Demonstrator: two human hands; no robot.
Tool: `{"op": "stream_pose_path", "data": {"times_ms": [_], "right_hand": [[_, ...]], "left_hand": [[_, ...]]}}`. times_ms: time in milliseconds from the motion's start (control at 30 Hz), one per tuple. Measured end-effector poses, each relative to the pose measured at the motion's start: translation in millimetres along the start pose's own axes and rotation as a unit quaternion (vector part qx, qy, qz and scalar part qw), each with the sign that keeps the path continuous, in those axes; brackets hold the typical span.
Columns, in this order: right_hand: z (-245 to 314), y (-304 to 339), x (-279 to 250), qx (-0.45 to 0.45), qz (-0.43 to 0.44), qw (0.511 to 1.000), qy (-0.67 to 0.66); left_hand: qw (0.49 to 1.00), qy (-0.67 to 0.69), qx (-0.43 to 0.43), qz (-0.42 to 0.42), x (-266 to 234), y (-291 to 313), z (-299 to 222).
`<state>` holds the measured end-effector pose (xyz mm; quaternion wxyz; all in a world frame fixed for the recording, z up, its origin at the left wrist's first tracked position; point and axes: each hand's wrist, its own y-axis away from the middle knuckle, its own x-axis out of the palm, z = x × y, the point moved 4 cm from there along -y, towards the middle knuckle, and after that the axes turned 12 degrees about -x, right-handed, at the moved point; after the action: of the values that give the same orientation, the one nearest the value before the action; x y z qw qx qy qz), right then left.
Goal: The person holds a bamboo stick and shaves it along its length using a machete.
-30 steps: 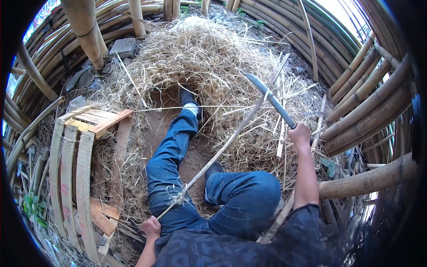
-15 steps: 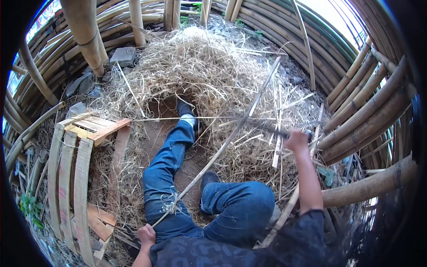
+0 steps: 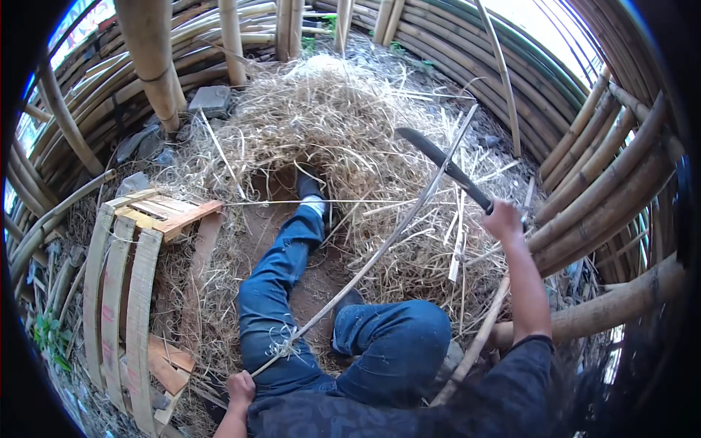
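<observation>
My right hand point(image 3: 504, 221) is closed around the handle of a machete point(image 3: 438, 155). Its dark blade points up and to the left, and its tip lies beyond the left side of a long bamboo strip point(image 3: 380, 252). The blade crosses the strip in view; whether they touch I cannot tell. My left hand point(image 3: 241, 387) grips the near end of that strip beside my thigh. From there the strip slants across my leg toward the far right. A tuft of pale shavings point(image 3: 285, 344) sits around the strip over my thigh.
A slatted wooden crate point(image 3: 135, 292) stands at the left. A heap of dry bamboo shavings point(image 3: 314, 109) covers the ground around my legs. Stacked bamboo poles point(image 3: 467, 55) curve around behind, and thick poles point(image 3: 599, 306) lie at the right. A grey block point(image 3: 210, 101) sits far left.
The machete, blurred and nearly level before, now shows sharply with its blade angled upward. My right hand has shifted slightly right. The left hand keeps its grip, and the view has shifted a little.
</observation>
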<state>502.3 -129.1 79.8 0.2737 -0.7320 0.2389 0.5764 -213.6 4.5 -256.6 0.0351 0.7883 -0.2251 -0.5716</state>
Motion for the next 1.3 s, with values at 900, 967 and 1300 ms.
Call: {"op": "stream_pose_path", "data": {"times_ms": [900,967,1300], "right_hand": [[-5.6,22.1,16.1,-0.019,0.019,0.987,-0.156],[-7.7,23.0,22.3,-0.001,0.024,0.986,-0.165],[55.8,45.9,40.5,-0.121,0.146,0.982,-0.022]], "left_hand": [[0.994,0.022,-0.018,0.102,-21.8,-13.5,-12.1],[0.995,0.04,0.001,0.09,-17.2,-13.5,-8.2],[0.995,0.05,-0.023,0.079,-20.8,-11.7,-16.0]]}}
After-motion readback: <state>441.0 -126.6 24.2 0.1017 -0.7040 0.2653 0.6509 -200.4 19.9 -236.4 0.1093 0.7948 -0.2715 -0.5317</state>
